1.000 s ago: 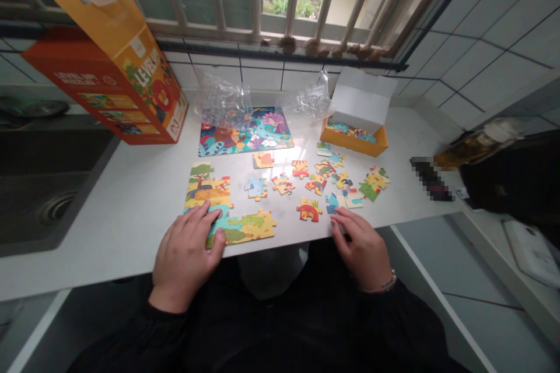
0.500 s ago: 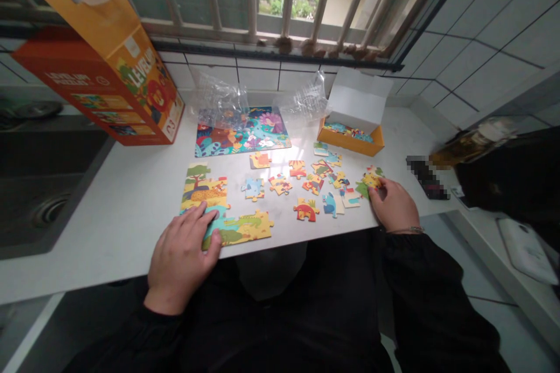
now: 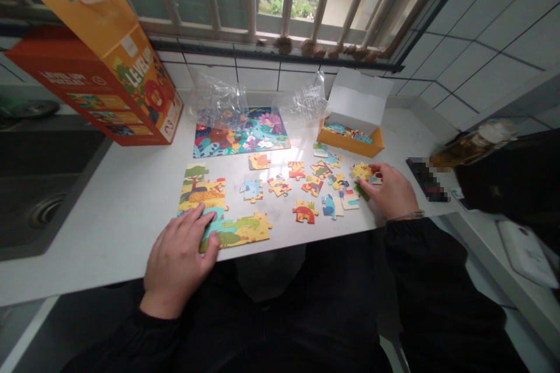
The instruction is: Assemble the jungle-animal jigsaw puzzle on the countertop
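Note:
My left hand (image 3: 179, 256) lies with its fingers spread over the lower left of a joined section of jigsaw puzzle (image 3: 245, 226), which shows a tree, a leopard and a crocodile. Part of that section is hidden beneath the fingers. On the right, my right hand (image 3: 391, 191) pinches a yellow puzzle piece (image 3: 361, 171) between thumb and fingers, low over the counter. A green piece (image 3: 362, 191) shows under the thumb, partly covered. Several loose pieces lie between the hands, among them a red lion piece (image 3: 305, 212) and a blue one (image 3: 252, 190).
A dark picture sheet (image 3: 266, 134) lies behind, partly under clear plastic wrap (image 3: 219, 102). An open orange box (image 3: 350, 141) holds more pieces. A tall orange carton (image 3: 109, 87) stands beside the sink (image 3: 48, 186). A phone (image 3: 426, 179) and a bottle (image 3: 470, 143) are at right.
My right hand has shifted slightly left and away from me, with the yellow piece moving along. My left hand stays on the joined section.

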Tool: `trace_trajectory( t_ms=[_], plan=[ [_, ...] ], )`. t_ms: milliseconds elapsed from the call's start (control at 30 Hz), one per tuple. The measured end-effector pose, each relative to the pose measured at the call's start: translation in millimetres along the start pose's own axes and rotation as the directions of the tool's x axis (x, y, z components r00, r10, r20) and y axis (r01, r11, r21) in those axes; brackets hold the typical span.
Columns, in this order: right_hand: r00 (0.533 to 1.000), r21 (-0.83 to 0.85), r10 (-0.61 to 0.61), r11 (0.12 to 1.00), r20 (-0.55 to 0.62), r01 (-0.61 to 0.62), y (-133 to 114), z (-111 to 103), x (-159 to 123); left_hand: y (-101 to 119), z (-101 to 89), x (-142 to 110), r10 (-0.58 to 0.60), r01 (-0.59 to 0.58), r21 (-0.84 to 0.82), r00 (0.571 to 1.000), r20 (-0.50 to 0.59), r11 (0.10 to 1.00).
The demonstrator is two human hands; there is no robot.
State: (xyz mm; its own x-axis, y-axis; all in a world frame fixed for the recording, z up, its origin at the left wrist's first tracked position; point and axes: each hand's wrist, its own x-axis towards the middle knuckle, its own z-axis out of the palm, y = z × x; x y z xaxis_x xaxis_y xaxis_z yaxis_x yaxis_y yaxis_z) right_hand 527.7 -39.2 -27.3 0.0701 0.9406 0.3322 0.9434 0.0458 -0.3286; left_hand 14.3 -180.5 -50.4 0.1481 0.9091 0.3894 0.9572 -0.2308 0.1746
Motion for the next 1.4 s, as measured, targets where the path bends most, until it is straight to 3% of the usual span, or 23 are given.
trace_trajectory(
  t_ms=[67, 100, 167, 233, 300, 367, 433, 533, 600, 700, 833, 1067, 1167, 1400],
  plan=[
    [0.996, 0.208, 0.088, 0.974, 0.007, -0.088, -7.6, 0.1, 3.9, 0.2, -0.3, 0.4, 0.000, 0.000, 0.003, 1.000, -0.004, 1.000],
    [0.986, 0.366, 0.159, 0.916, 0.047, -0.165, -10.9, -0.3, 5.7, 0.2, -0.4, 0.5, 0.001, -0.001, 0.006, 1.000, -0.003, 1.000],
    [0.941, 0.661, 0.264, 0.670, 0.213, -0.338, -15.9, -1.9, 8.6, 0.3, -0.6, 0.0, 0.001, -0.001, 0.007, 1.000, -0.003, 1.000],
    [0.889, 0.787, 0.269, 0.417, 0.370, -0.454, -18.1, -3.9, 10.6, 0.0, -0.4, -0.8, -0.001, 0.001, 0.004, 1.000, 0.003, 1.000],
    [0.869, 0.809, 0.268, 0.328, 0.415, -0.488, -17.8, -4.6, 12.1, -0.4, 0.2, -1.6, -0.009, 0.009, -0.003, 1.000, 0.010, 1.000],
    [0.873, 0.796, 0.312, 0.376, 0.373, -0.475, -15.7, -3.0, 13.7, -1.0, 0.8, -1.9, -0.020, 0.020, -0.011, 1.000, 0.012, 1.000],
    [0.897, 0.723, 0.351, 0.541, 0.270, -0.430, -12.8, 0.8, 16.1, -1.3, 1.2, -1.8, -0.024, 0.024, -0.017, 1.000, 0.013, 1.000],
    [0.954, 0.391, 0.292, 0.871, 0.072, -0.297, -8.8, 8.5, 21.6, -0.9, 1.4, -1.1, -0.023, 0.023, -0.020, 1.000, 0.012, 1.000],
    [0.977, 0.122, 0.210, 0.970, 0.032, -0.212, -7.6, 13.6, 25.8, -0.4, 1.4, -0.7, -0.021, 0.021, -0.020, 1.000, 0.006, 1.000],
    [0.990, -0.080, 0.120, 0.990, 0.077, -0.114, -9.8, 19.9, 30.8, -0.1, 1.4, -0.9, -0.023, 0.023, -0.016, 1.000, 0.008, 1.000],
    [0.996, -0.051, -0.073, 0.996, 0.056, 0.075, -20.5, 25.7, 33.5, -0.8, 0.8, -1.6, -0.017, 0.017, -0.008, 1.000, 0.015, 1.000],
    [0.907, 0.027, -0.376, 0.926, 0.188, 0.378, -44.8, 44.3, 36.3, 0.2, -1.3, -0.6, -0.015, 0.015, 0.001, 1.000, 0.006, 1.000],
    [0.896, -0.044, -0.356, 0.924, 0.265, 0.380, -50.7, 47.8, 37.5, 0.5, -0.6, -0.4, -0.022, 0.023, -0.011, 1.000, 0.009, 1.000],
    [0.928, -0.237, -0.155, 0.940, 0.339, 0.244, -50.8, 33.3, 38.1, -1.2, 1.3, -1.5, -0.011, 0.011, 0.005, 1.000, 0.015, 1.000]
  ],
)
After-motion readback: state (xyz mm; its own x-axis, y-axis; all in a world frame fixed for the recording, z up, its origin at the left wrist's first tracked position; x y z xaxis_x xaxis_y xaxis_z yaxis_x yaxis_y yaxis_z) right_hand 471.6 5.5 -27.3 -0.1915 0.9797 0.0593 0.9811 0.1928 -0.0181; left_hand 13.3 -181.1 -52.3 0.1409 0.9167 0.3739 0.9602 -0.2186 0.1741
